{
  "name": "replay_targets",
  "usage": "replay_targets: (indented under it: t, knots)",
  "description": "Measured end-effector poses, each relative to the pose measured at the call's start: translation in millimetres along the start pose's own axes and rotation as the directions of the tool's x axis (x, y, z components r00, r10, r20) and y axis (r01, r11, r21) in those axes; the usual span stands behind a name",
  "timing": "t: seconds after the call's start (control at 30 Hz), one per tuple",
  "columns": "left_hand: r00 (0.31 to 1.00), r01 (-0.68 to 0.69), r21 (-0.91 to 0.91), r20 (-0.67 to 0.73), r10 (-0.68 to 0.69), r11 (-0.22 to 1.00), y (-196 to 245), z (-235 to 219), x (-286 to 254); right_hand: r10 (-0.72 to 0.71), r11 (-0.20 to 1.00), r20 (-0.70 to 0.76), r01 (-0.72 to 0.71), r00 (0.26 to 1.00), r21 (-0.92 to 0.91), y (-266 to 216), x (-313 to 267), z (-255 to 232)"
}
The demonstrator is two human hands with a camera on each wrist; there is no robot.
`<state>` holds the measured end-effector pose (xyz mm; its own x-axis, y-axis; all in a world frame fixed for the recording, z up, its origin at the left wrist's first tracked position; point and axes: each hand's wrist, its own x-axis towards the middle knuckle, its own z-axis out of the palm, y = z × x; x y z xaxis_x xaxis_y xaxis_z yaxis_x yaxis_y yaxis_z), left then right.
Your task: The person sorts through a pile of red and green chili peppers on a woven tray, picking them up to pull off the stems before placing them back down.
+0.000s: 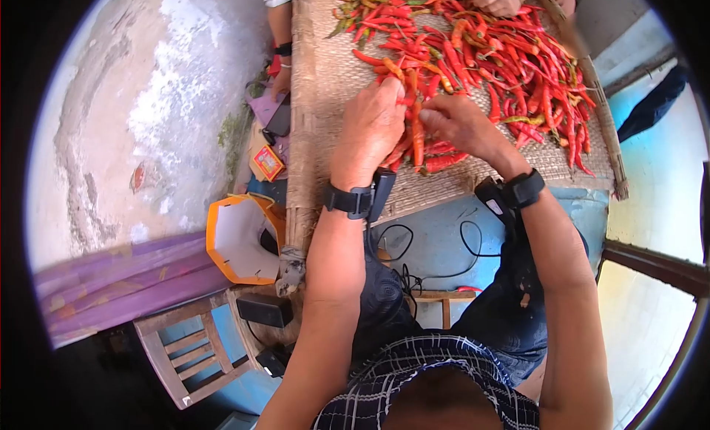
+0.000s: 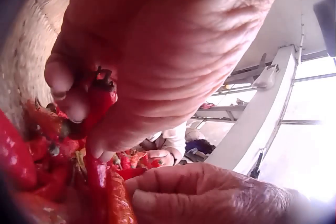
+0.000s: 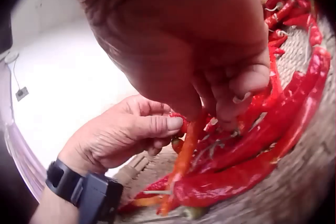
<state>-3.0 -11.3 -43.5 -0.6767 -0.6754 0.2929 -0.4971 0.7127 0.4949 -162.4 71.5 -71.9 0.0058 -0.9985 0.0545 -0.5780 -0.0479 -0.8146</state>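
My left hand (image 1: pixel 370 123) grips a red chili pepper (image 2: pixel 101 100), its green-brown stem end poking out between the curled fingers. Close beside it, my right hand (image 1: pixel 467 130) pinches an orange-red chili pepper (image 3: pixel 185 155) near its upper end, and the rest of the pepper slants down below the fingertips. A small pale stem (image 3: pixel 242 98) shows against the right fingers. Both hands are over the near edge of a large chili pile (image 1: pixel 518 68) on a woven mat (image 1: pixel 325 75). Larger red chilies (image 3: pixel 226 187) lie just under the right hand.
Another person's hand (image 1: pixel 501 0) is at the pile's far side, and an arm with a black wristband (image 1: pixel 282 49) hangs left of the mat. An orange-rimmed container (image 1: pixel 244 238) stands at the left, near a wooden chair (image 1: pixel 196 349). Black cables (image 1: pixel 436 275) run below the mat.
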Motion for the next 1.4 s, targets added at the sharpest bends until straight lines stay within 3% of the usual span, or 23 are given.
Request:
replay_targets:
  t: [0.07,0.13,0.2,0.27,0.33,0.47,0.5,0.67,0.73,0.77,0.83,0.87,0.93,1.0,1.07,1.2,1.27,1.3,1.4]
  knots:
    - [0.998,0.036,-0.055,-0.057,-0.039,0.998,9,-5,2,0.156,0.891,-0.08,-0.105,0.984,0.442,-13,-3,0]
    - [0.991,0.011,-0.132,-0.127,-0.028,0.991,14,-6,4,0.171,0.876,-0.017,-0.144,0.985,0.46,-22,-3,-8]
    - [0.995,-0.015,-0.375,-0.098,-0.023,0.927,20,-3,5,0.219,0.803,0.006,-0.184,0.976,0.567,-20,-2,-11]
    - [0.993,-0.02,-0.377,-0.113,-0.024,0.926,24,0,5,0.191,0.797,-0.029,-0.138,0.981,0.588,-18,-1,-13]
    - [0.991,-0.044,-0.54,-0.133,-0.034,0.841,23,4,4,0.202,0.786,-0.085,-0.11,0.976,0.608,-13,-1,-16]
    - [0.972,-0.017,-0.576,-0.202,-0.122,0.818,15,3,8,0.244,0.802,-0.168,-0.102,0.955,0.589,-21,-2,-30]
    - [0.959,0.009,-0.621,-0.218,-0.184,0.784,13,3,8,0.241,0.779,-0.177,-0.081,0.954,0.622,-15,-2,-32]
    - [0.938,0.028,-0.646,-0.247,-0.243,0.763,14,4,9,0.285,0.721,-0.243,-0.04,0.927,0.692,-4,-8,-63]
    - [0.949,0.01,-0.593,-0.248,-0.195,0.805,15,7,8,0.3,0.464,-0.413,0.247,0.86,0.851,21,-4,-81]
    - [0.95,-0.016,-0.564,-0.266,-0.164,0.825,17,7,9,0.299,0.466,-0.411,0.245,0.861,0.85,15,-4,-84]
    - [0.957,-0.005,-0.603,-0.235,-0.171,0.797,17,8,9,0.56,0.222,-0.457,0.407,0.691,0.886,3,-10,-91]
    - [0.965,0.005,-0.638,-0.2,-0.171,0.77,19,7,10,0.561,0.225,-0.461,0.409,0.688,0.884,6,-12,-86]
    - [0.969,0.01,-0.67,-0.178,-0.173,0.742,22,7,10,0.455,0.517,-0.278,0.004,0.846,0.856,13,-13,-67]
    - [0.972,0.019,-0.7,-0.154,-0.177,0.714,26,6,9,0.271,0.748,-0.183,-0.087,0.945,0.658,-29,-17,-43]
    - [0.98,0.039,-0.679,-0.116,-0.16,0.733,28,3,8,0.113,0.881,-0.064,-0.07,0.992,0.467,-29,-14,-32]
    - [0.976,0.033,-0.667,-0.14,-0.169,0.744,29,5,8,0.053,0.965,-0.065,-0.034,0.996,0.26,-26,-9,-24]
    - [0.973,0.054,-0.715,-0.119,-0.197,0.697,28,6,9,0.032,0.951,-0.06,-0.012,0.998,0.31,-22,-8,-21]
    - [0.969,0.097,-0.753,-0.077,-0.233,0.651,28,7,9,0.035,0.969,-0.049,-0.022,0.998,0.248,-23,-9,-21]
    - [0.96,0.136,-0.74,-0.065,-0.271,0.659,27,1,8,0.011,0.994,-0.044,-0.007,0.999,0.106,-19,-13,-27]
